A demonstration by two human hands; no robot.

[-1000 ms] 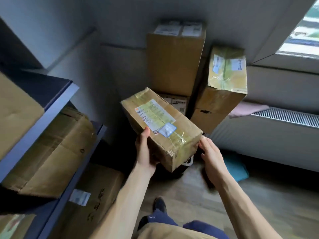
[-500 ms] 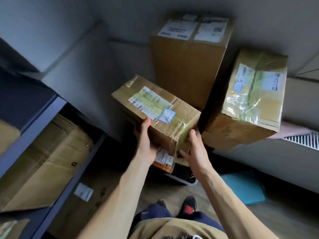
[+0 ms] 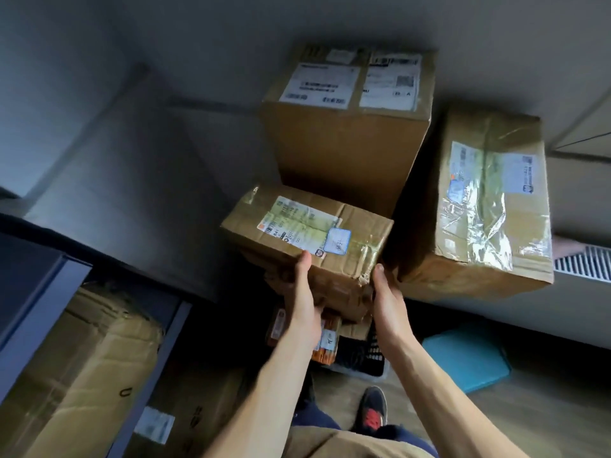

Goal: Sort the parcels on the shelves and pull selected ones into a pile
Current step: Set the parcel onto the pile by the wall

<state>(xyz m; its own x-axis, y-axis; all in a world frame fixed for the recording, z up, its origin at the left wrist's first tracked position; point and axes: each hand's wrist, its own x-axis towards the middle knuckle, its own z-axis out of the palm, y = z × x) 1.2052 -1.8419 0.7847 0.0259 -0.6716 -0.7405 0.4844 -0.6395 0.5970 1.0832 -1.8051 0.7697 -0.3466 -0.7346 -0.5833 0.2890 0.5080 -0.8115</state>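
The small parcel (image 3: 307,233) is at the top of a crumpled stack (image 3: 334,292) before the tall box (image 3: 344,153). The left grip (image 3: 302,295) pinches its near edge, thumb on top, while the right grip (image 3: 386,302) lies against its near right corner, fingers hidden, so I cannot tell if it clasps. The stack looks uneven: released carelessly, the parcel could slide off or knock the leaning taped box (image 3: 479,206) beside it.
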